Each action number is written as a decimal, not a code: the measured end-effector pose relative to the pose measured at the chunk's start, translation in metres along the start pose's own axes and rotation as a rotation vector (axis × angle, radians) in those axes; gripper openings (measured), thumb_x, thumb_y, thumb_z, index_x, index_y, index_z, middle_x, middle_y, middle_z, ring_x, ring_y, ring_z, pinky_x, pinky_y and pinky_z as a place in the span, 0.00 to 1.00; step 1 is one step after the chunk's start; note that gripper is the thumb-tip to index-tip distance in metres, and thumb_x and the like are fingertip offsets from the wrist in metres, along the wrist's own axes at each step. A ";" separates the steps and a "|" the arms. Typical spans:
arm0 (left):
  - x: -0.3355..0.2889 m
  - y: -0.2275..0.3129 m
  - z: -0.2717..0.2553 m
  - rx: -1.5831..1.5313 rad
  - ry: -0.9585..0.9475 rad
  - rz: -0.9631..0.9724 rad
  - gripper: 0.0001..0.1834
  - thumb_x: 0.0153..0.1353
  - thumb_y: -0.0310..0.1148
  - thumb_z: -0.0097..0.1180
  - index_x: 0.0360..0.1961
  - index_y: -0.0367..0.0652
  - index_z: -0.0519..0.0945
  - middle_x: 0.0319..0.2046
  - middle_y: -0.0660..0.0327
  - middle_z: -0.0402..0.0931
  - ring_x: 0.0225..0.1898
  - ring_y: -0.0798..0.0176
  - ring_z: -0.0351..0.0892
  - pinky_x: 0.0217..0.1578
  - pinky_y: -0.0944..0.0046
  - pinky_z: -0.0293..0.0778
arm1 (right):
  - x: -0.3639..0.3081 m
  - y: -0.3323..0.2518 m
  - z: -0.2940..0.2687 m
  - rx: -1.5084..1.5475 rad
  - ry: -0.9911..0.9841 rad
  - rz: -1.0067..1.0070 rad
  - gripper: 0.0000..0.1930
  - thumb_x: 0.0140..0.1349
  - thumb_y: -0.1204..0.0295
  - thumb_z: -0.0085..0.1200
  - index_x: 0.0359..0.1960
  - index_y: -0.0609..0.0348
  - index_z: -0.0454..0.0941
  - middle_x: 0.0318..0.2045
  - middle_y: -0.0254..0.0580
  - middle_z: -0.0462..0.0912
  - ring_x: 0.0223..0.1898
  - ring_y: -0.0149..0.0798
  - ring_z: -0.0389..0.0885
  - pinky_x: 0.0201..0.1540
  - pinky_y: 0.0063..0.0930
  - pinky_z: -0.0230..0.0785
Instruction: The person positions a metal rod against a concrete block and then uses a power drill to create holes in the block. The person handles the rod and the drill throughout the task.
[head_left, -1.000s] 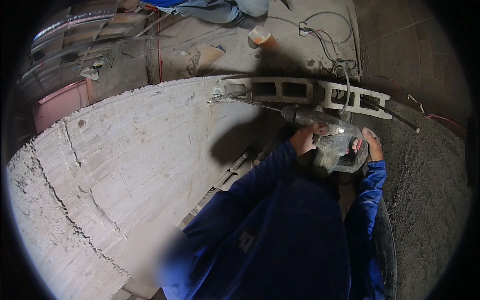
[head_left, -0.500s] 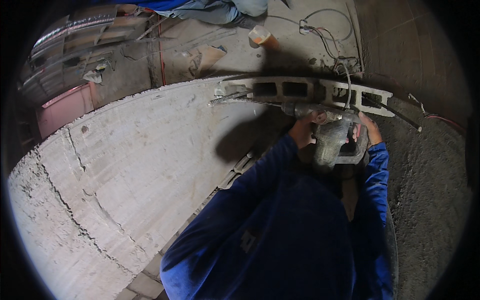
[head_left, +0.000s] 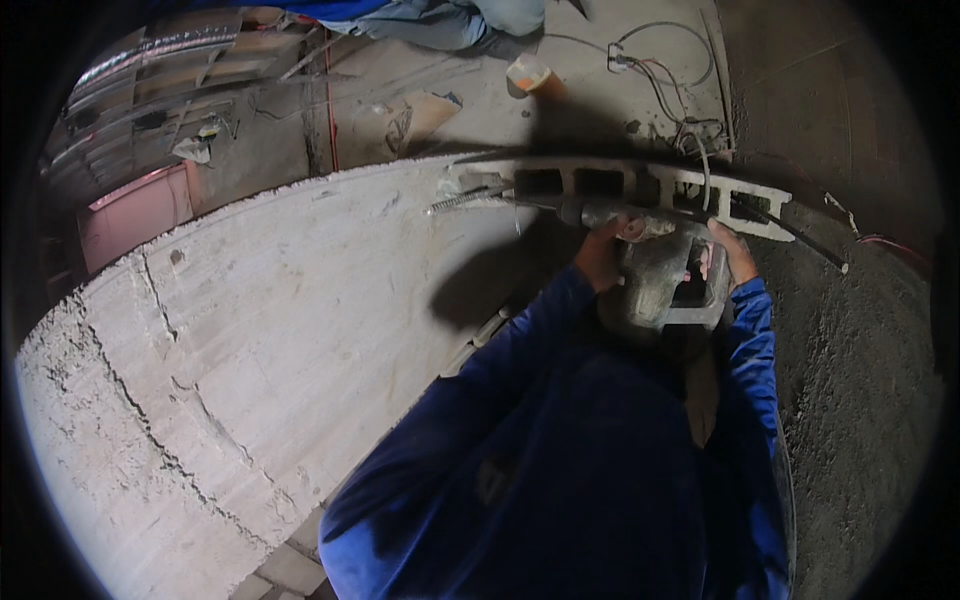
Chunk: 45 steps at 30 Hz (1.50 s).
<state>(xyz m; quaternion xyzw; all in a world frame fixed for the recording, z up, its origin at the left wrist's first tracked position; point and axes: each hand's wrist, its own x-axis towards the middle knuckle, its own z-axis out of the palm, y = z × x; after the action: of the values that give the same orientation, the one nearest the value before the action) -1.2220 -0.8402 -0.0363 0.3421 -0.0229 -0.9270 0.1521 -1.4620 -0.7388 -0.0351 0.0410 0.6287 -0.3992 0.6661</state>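
Observation:
Both of my hands are closed round a grey, dusty rotary hammer drill (head_left: 648, 285). My left hand (head_left: 600, 256) grips it at the front, just behind the chuck. At the back, my right hand (head_left: 735, 252) is wrapped round the rear handle, with some fingertips showing through the handle opening. The drill points left, and its thin bit (head_left: 540, 203) runs toward the pale concrete wall (head_left: 320, 290). Shadow hides whether the tip touches the wall. A ribbed steel bar (head_left: 468, 197) sticks out close to the bit. A row of hollow concrete blocks (head_left: 625, 187) lies just beyond the drill.
A power cord (head_left: 706, 170) runs from the drill to tangled cables (head_left: 655, 75) on the far floor. Another bar (head_left: 815, 250) juts right from the blocks. An orange container (head_left: 535, 78) stands near another person's legs (head_left: 440, 25). Rough dark wall surface is at right.
The view has shifted slightly, and the drill sits a little farther left against the blocks. Both hands keep their hold on it.

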 end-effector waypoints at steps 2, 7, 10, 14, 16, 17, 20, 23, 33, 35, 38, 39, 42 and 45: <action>0.006 -0.001 0.001 -0.028 -0.013 -0.025 0.30 0.59 0.48 0.56 0.57 0.41 0.68 0.52 0.57 0.71 0.57 0.55 0.68 0.57 0.49 0.65 | -0.001 -0.004 -0.006 -0.027 0.006 0.006 0.26 0.53 0.48 0.61 0.43 0.57 0.76 0.19 0.39 0.78 0.17 0.34 0.78 0.19 0.25 0.71; 0.013 -0.016 0.007 -0.038 0.046 -0.078 0.28 0.59 0.50 0.56 0.54 0.43 0.70 0.53 0.60 0.70 0.57 0.57 0.68 0.57 0.48 0.65 | -0.002 -0.007 -0.024 -0.014 -0.018 0.049 0.29 0.53 0.46 0.60 0.46 0.57 0.74 0.24 0.42 0.80 0.20 0.36 0.81 0.21 0.26 0.72; 0.015 -0.018 0.010 0.025 0.039 0.013 0.29 0.58 0.50 0.57 0.55 0.44 0.70 0.53 0.60 0.70 0.56 0.57 0.68 0.57 0.49 0.65 | 0.002 -0.004 -0.028 -0.030 -0.009 0.055 0.29 0.53 0.46 0.60 0.45 0.57 0.74 0.23 0.42 0.80 0.20 0.36 0.81 0.21 0.26 0.72; 0.016 -0.017 0.012 -0.002 0.072 0.006 0.27 0.58 0.49 0.57 0.54 0.44 0.70 0.51 0.60 0.71 0.54 0.57 0.70 0.56 0.50 0.65 | 0.007 0.000 -0.032 -0.030 -0.004 0.057 0.27 0.53 0.46 0.60 0.43 0.56 0.74 0.22 0.41 0.80 0.20 0.36 0.81 0.21 0.26 0.72; 0.016 -0.018 0.013 -0.014 0.066 -0.014 0.26 0.58 0.48 0.56 0.53 0.45 0.71 0.50 0.60 0.72 0.53 0.57 0.70 0.55 0.50 0.66 | 0.007 0.001 -0.033 0.004 -0.016 0.074 0.27 0.53 0.46 0.60 0.42 0.56 0.75 0.22 0.41 0.80 0.20 0.36 0.81 0.21 0.26 0.72; 0.015 -0.019 0.014 -0.014 0.083 -0.015 0.26 0.58 0.48 0.56 0.53 0.45 0.71 0.50 0.60 0.72 0.53 0.58 0.70 0.55 0.50 0.66 | 0.007 0.001 -0.033 0.006 0.002 0.092 0.26 0.53 0.47 0.60 0.42 0.56 0.75 0.22 0.41 0.80 0.20 0.36 0.81 0.21 0.26 0.72; 0.014 -0.019 0.016 0.000 0.077 -0.019 0.26 0.58 0.48 0.57 0.52 0.45 0.71 0.50 0.60 0.72 0.53 0.58 0.70 0.55 0.51 0.66 | 0.004 0.001 -0.033 0.002 0.000 0.074 0.26 0.53 0.47 0.60 0.41 0.56 0.75 0.22 0.41 0.80 0.20 0.36 0.80 0.21 0.25 0.72; 0.013 -0.020 0.019 0.018 0.057 -0.020 0.26 0.57 0.49 0.58 0.51 0.46 0.72 0.49 0.61 0.71 0.53 0.59 0.70 0.55 0.51 0.66 | -0.001 0.000 -0.032 0.023 -0.008 0.040 0.25 0.53 0.48 0.60 0.40 0.56 0.75 0.22 0.41 0.80 0.20 0.36 0.80 0.21 0.25 0.72; 0.014 -0.028 0.030 0.124 0.081 -0.039 0.29 0.55 0.52 0.58 0.53 0.46 0.72 0.49 0.64 0.71 0.54 0.60 0.68 0.54 0.49 0.66 | -0.003 0.002 -0.046 0.020 0.011 0.027 0.23 0.54 0.49 0.59 0.38 0.58 0.76 0.22 0.40 0.79 0.20 0.37 0.80 0.20 0.26 0.72; 0.015 -0.029 0.031 0.144 0.121 -0.016 0.29 0.56 0.52 0.58 0.53 0.45 0.72 0.49 0.64 0.71 0.53 0.61 0.69 0.54 0.51 0.66 | -0.001 0.001 -0.048 0.052 -0.014 0.026 0.23 0.54 0.49 0.60 0.38 0.57 0.76 0.22 0.40 0.79 0.19 0.37 0.80 0.20 0.26 0.72; 0.017 -0.030 0.031 0.198 0.051 0.087 0.29 0.57 0.50 0.57 0.53 0.44 0.72 0.49 0.64 0.71 0.53 0.61 0.70 0.55 0.53 0.66 | 0.002 -0.001 -0.047 0.038 0.007 0.039 0.23 0.54 0.50 0.60 0.39 0.57 0.75 0.21 0.41 0.80 0.19 0.37 0.80 0.19 0.26 0.72; 0.016 -0.029 0.030 0.269 0.042 0.113 0.28 0.57 0.50 0.57 0.53 0.43 0.72 0.49 0.64 0.72 0.52 0.61 0.70 0.55 0.53 0.66 | 0.003 -0.002 -0.046 0.029 -0.013 0.023 0.23 0.54 0.50 0.60 0.39 0.57 0.75 0.21 0.41 0.80 0.19 0.37 0.80 0.19 0.26 0.72; 0.017 -0.027 0.027 0.149 0.063 0.039 0.27 0.58 0.49 0.56 0.53 0.44 0.72 0.49 0.63 0.72 0.53 0.60 0.71 0.55 0.52 0.66 | 0.004 -0.003 -0.044 0.041 0.010 0.044 0.23 0.54 0.50 0.61 0.40 0.56 0.75 0.21 0.41 0.80 0.19 0.36 0.80 0.19 0.26 0.72; 0.019 -0.027 0.024 0.042 0.085 -0.018 0.26 0.58 0.49 0.56 0.53 0.45 0.72 0.49 0.62 0.72 0.53 0.60 0.71 0.55 0.52 0.66 | 0.005 -0.002 -0.044 0.049 0.007 0.050 0.23 0.54 0.50 0.61 0.40 0.56 0.75 0.21 0.41 0.80 0.18 0.36 0.80 0.18 0.26 0.72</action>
<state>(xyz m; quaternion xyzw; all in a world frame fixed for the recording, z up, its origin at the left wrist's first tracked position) -1.2584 -0.8216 -0.0344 0.3845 -0.0330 -0.9123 0.1373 -1.4991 -0.7185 -0.0472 0.0742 0.6198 -0.3976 0.6724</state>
